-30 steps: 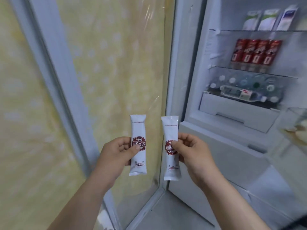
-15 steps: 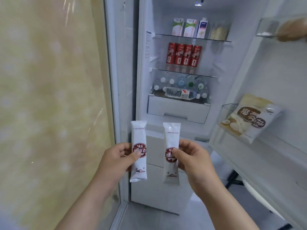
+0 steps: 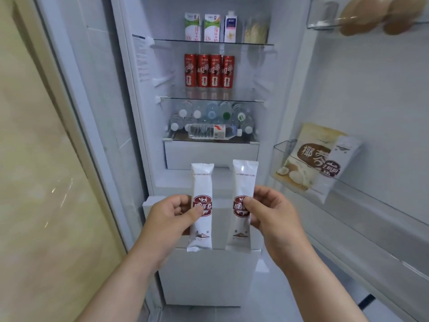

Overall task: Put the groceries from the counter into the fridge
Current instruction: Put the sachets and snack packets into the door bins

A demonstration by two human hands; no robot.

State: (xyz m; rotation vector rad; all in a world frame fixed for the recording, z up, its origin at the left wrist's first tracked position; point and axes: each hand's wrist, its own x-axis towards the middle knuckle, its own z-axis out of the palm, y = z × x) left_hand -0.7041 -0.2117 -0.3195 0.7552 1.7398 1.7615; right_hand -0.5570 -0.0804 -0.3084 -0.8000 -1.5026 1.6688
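Observation:
I stand in front of the open fridge (image 3: 210, 156). My left hand (image 3: 167, 219) pinches a long white packet with a red-brown logo (image 3: 201, 182), held upright. My right hand (image 3: 274, 217) pinches a second, matching white packet (image 3: 244, 180), also upright, about a hand's width to the right of the first. Both packets hang in front of the fridge's lower white drawers (image 3: 209, 275). Thumbs lie across the logos; the fingers behind are hidden.
Milk cartons (image 3: 202, 27) fill the top shelf, red cans (image 3: 209, 70) the middle one, water bottles (image 3: 209, 122) the lowest. The open door on the right has a bin (image 3: 282, 149) holding snack bags (image 3: 311, 156); an upper door bin (image 3: 325, 22) holds brownish items. A yellowish panel (image 3: 34, 182) stands left.
The view has swung right, from the yellowish panel to face the fridge interior squarely. Both hands keep the same grip on the packets, held side by side.

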